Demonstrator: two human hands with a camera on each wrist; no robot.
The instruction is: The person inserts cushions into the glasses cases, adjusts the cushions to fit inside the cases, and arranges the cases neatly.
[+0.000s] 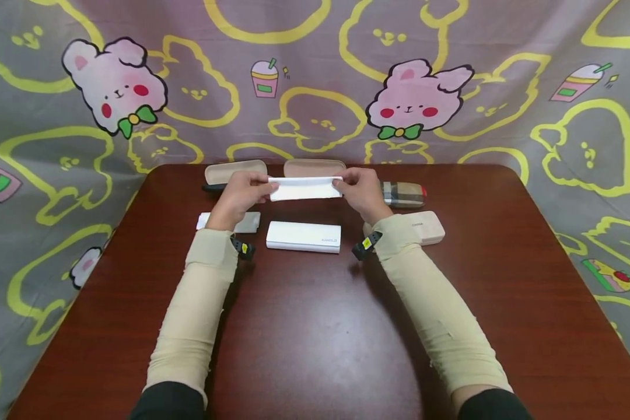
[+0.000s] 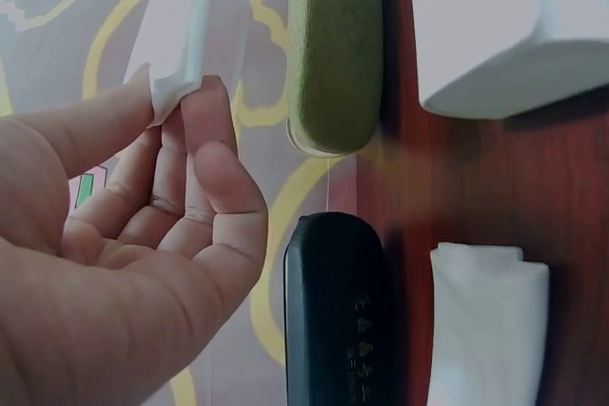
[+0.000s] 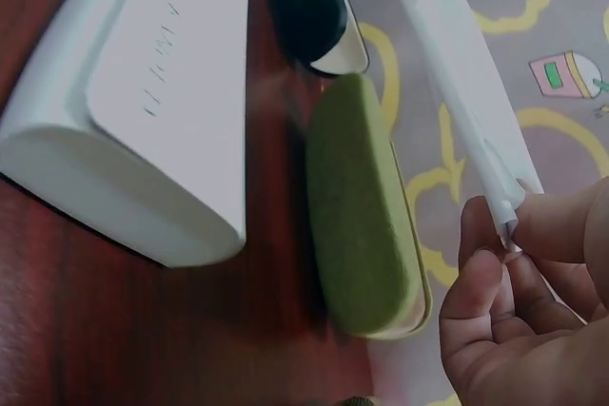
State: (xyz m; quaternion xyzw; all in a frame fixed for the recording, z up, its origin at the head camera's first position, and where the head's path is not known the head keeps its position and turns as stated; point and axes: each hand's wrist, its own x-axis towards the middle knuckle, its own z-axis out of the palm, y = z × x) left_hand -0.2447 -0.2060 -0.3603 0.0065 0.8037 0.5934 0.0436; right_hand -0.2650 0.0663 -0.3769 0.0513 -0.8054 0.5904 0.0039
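A folded white cloth (image 1: 304, 189) is stretched level between both hands above the far part of the table. My left hand (image 1: 240, 195) pinches its left end between thumb and fingertips. At the other end, my right hand (image 1: 364, 191) pinches it the same way; in the right wrist view the cloth's edge is rolled over near the thumb. A white glasses case (image 1: 303, 236) with lettering lies closed below the cloth. Behind it is a green glasses case (image 3: 357, 206), whose open lid shows pinkish in the head view. Another folded white cloth (image 2: 490, 320) lies by my left wrist.
A dark green glasses case (image 2: 338, 311) stands open at the back left, its cream lid lining (image 1: 236, 171) showing. Beyond my right hand lies a plaid case (image 1: 404, 194). Near my right wrist is a beige case (image 1: 427, 227). A patterned curtain (image 1: 315, 70) hangs behind the brown table (image 1: 315, 326).
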